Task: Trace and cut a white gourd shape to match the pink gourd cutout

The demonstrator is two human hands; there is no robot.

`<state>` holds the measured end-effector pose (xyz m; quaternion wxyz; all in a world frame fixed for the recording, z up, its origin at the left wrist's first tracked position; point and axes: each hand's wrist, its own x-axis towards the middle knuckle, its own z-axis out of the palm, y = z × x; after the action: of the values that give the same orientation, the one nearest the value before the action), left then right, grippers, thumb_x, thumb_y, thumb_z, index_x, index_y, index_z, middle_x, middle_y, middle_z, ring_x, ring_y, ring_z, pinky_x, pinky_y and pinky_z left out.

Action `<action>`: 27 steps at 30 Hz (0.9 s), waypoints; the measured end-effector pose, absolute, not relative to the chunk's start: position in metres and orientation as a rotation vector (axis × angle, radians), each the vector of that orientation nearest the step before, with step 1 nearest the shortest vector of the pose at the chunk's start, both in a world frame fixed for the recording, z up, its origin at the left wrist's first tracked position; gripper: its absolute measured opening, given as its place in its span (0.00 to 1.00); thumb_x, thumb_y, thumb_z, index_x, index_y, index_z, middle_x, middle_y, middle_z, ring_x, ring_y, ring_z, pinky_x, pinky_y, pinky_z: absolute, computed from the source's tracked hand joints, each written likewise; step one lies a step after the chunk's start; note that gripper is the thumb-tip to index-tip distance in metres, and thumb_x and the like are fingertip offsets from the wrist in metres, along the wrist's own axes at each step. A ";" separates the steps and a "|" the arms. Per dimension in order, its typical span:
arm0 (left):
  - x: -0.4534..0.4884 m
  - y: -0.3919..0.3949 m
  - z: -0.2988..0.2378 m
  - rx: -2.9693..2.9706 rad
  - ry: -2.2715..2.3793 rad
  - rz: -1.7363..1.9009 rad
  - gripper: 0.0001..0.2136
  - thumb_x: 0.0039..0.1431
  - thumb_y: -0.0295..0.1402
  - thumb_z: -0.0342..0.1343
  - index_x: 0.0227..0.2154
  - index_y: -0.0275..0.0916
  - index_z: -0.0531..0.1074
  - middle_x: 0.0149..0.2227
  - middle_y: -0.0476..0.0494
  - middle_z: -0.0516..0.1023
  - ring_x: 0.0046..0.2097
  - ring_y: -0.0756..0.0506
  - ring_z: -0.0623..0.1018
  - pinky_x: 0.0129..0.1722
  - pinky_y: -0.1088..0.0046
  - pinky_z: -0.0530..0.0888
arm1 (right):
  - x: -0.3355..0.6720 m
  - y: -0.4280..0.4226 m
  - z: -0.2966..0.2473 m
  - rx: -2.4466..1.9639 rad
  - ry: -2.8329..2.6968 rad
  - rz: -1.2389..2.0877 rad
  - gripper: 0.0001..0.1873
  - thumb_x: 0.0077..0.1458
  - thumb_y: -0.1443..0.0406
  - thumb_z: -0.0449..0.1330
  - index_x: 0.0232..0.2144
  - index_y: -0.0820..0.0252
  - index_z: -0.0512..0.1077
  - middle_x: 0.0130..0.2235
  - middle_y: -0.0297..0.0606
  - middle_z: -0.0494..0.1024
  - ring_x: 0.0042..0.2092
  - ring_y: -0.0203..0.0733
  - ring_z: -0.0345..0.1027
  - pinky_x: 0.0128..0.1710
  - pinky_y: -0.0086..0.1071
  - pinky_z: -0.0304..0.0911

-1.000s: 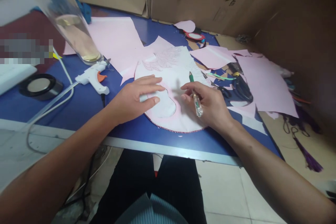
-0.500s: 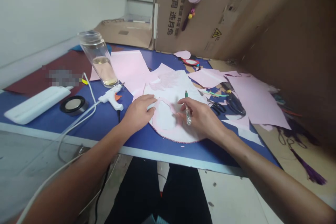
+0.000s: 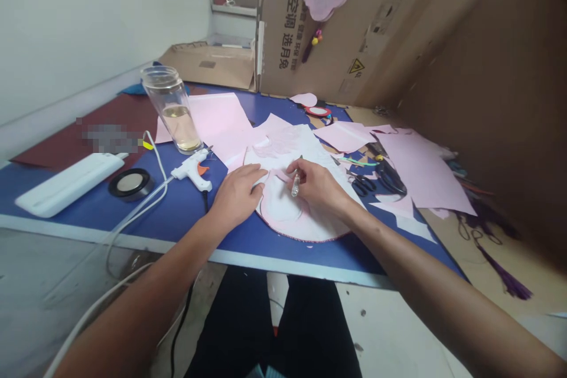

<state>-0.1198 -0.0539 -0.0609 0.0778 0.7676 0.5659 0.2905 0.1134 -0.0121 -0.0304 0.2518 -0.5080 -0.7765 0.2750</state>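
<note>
Rounded paper pattern [image 3: 305, 212] lies near the front edge of the blue table [image 3: 146, 230], a strip of bare blue before it; a hot glue gun [image 3: 190, 170] sits just left of it, black-handled scissors [image 3: 363, 185] just right, pink paper sheets [image 3: 425, 174] behind; left hand [image 3: 237, 192] presses flat on the pattern, fingers close together; right hand [image 3: 316, 186] pinches a clear pen [image 3: 295, 185] above it; left forearm [image 3: 177, 254] and right forearm [image 3: 398, 248] angle inward over the edge.
</note>
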 end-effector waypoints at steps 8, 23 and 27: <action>-0.118 -0.055 -0.057 2.279 1.802 0.775 0.20 0.67 0.25 0.52 0.58 0.38 0.79 0.66 0.38 0.76 0.69 0.37 0.73 0.70 0.52 0.70 | 0.159 0.043 -0.009 -1.488 -1.845 0.575 0.18 0.46 0.71 0.65 0.42 0.58 0.78 0.31 0.32 0.77 0.33 0.41 0.68 0.33 0.34 0.58; -0.119 -0.052 -0.059 2.284 1.826 0.801 0.19 0.67 0.27 0.51 0.55 0.36 0.81 0.65 0.35 0.77 0.68 0.36 0.74 0.70 0.50 0.71 | 0.199 0.159 -0.001 -1.729 -1.570 0.234 0.19 0.45 0.76 0.65 0.42 0.61 0.79 0.32 0.34 0.75 0.34 0.42 0.66 0.38 0.37 0.61; -0.119 -0.052 -0.059 2.277 1.828 0.802 0.20 0.67 0.27 0.50 0.56 0.36 0.81 0.65 0.35 0.77 0.68 0.36 0.74 0.70 0.50 0.70 | 0.214 0.146 0.000 -1.731 -1.641 0.190 0.24 0.48 0.76 0.62 0.49 0.63 0.80 0.37 0.39 0.79 0.37 0.44 0.69 0.41 0.39 0.63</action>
<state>-0.1189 -0.0523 -0.0589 0.0567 0.7507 0.6027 0.2644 0.2144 0.1462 0.0002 0.3657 -0.6733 -0.6384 0.0738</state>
